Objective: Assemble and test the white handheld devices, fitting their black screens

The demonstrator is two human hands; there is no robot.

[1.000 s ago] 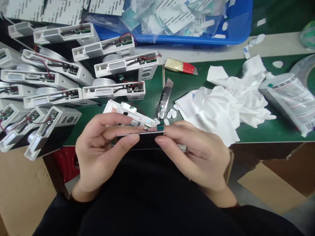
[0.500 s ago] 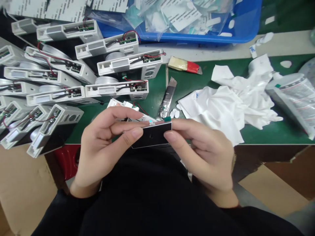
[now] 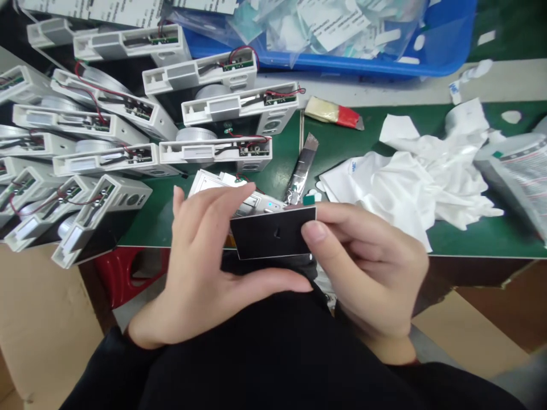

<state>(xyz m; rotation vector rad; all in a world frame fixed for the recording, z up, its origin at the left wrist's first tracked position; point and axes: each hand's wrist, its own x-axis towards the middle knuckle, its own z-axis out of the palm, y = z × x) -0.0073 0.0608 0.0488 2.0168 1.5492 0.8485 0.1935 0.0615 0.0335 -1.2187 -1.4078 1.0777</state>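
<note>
My right hand pinches the right end of a thin black display panel between thumb and fingers. The panel has a pale edge and a small green tab at its top right. Around the panel's left side, my left hand is spread, thumb stretched below and fingers above. Whether those fingers touch the panel I cannot tell. Behind the hands lies a white device with a small blue light, partly hidden by the panel and the left hand.
Several white device housings with red wires and circuit boards crowd the left. A blue tray of plastic-wrapped pieces stands at the back. A blade wrapped in tape, another with red and cream tape, and white cloths lie on the green mat.
My left hand has let go of the panel's left end; its thumb has swung down and away. The right hand keeps hold, and more of the black face shows.
</note>
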